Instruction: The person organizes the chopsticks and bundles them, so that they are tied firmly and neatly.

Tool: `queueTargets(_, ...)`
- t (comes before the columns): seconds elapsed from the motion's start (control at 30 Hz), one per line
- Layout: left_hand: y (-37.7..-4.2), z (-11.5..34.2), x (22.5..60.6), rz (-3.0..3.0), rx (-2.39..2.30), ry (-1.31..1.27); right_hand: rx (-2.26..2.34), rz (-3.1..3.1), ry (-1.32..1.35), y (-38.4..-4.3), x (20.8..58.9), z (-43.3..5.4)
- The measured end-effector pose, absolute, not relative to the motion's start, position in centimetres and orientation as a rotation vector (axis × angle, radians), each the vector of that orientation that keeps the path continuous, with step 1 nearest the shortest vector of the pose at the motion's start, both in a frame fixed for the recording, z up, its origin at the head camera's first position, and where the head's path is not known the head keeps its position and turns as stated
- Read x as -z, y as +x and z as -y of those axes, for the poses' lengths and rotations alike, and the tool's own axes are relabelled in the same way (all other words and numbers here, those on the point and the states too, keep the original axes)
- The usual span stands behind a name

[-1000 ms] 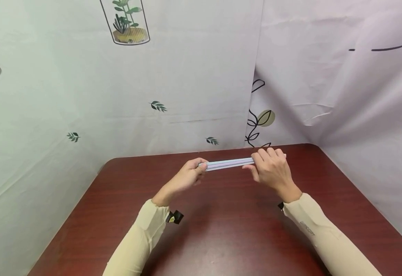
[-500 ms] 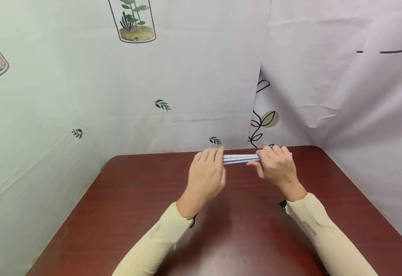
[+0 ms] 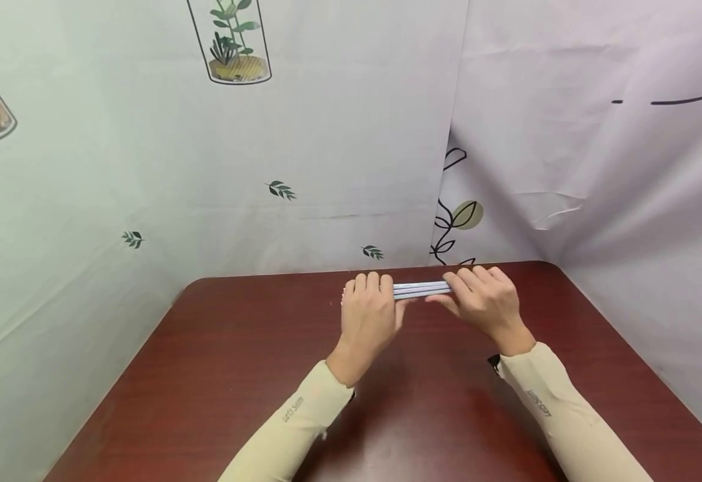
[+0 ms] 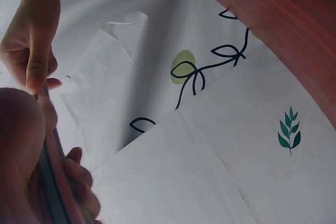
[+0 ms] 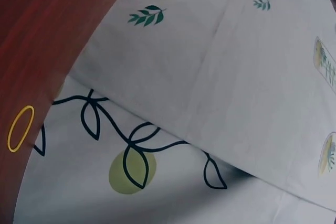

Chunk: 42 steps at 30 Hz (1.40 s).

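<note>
Slim, layered pale-blue and lilac bundle (image 3: 421, 290)
Straight and nearly level, it shows between the left hand (image 3: 369, 313) and right hand (image 3: 484, 302) gripping it.

We see soft glare on the wood-grained tabletop (image 3: 218, 355), shadow beside the left sleeve (image 3: 293, 420), and dimmer wrist views.

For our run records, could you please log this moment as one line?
left hand: grips pale striped bundle | right hand: grips same bundle | bundle: stretches between hands, over table

arms (image 3: 284, 425) stretched forward, left hand (image 3: 367, 314) and right hand (image 3: 488, 301) near each other, fingers (image 3: 373, 282) curled.
</note>
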<state>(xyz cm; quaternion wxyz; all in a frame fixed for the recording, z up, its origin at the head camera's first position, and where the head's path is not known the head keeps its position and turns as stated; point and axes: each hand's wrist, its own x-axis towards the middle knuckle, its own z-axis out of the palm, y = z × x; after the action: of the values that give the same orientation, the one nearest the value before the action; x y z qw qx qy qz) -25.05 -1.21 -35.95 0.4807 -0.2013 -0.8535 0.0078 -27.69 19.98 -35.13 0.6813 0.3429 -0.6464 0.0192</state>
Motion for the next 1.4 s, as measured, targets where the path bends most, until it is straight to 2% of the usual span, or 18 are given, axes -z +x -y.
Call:
queueTargets(1.07,-26.2,2.0,35.9,1.941,0.026,-0.523,-0.059,1.396,0.543,-28.4,35.9,-18.7)
queueTargets(1.4,-27.0,2.7,36.0,1.895,0.032,-0.528,-0.184,1.501,0.606,-28.1,35.7,-19.6)
